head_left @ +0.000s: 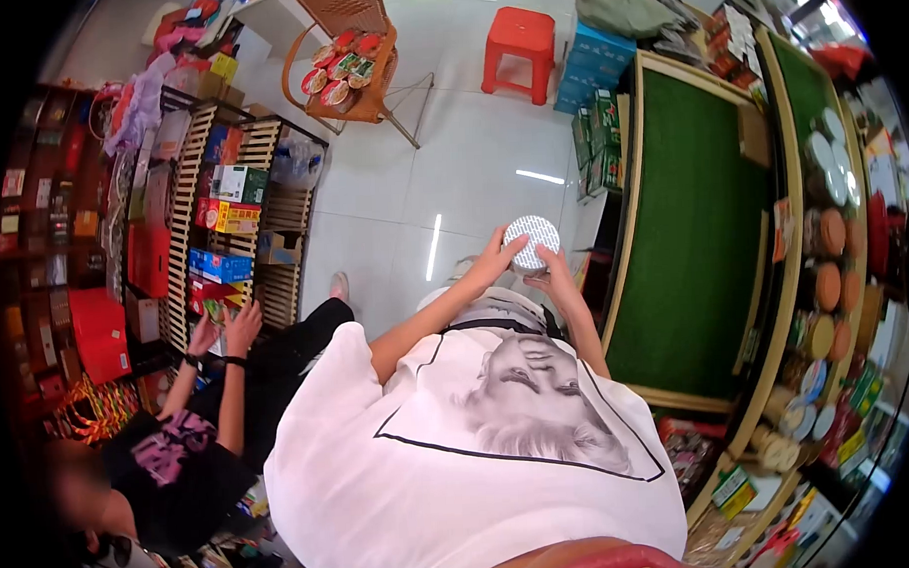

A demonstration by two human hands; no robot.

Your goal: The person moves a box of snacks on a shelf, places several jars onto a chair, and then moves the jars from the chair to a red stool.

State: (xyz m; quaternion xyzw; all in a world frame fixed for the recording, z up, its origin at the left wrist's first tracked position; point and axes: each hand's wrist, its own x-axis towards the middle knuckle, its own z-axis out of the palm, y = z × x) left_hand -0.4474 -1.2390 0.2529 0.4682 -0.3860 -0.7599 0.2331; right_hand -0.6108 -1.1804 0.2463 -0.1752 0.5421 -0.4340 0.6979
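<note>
A round tub (531, 243) with a silver, finely patterned lid is held in front of my waist, its lid facing up. My left hand (496, 261) grips its left side, the thumb lying on the lid's edge. On the opposite side my right hand (558, 276) closes around the tub, thumb against the rim. The tub's walls are mostly hidden under the lid and my fingers. Ahead and to the left, a wicker chair (380, 108) carries several lidded bowls (339, 73) with red and green tops.
Right of me stands a wood-framed shelf with a green surface (688, 226), with jars and cans (825, 286) beyond. A red stool (519, 51) and blue boxes (595, 64) are ahead. At left, another person (185, 444) reaches toward a slatted rack (194, 208) of boxed goods.
</note>
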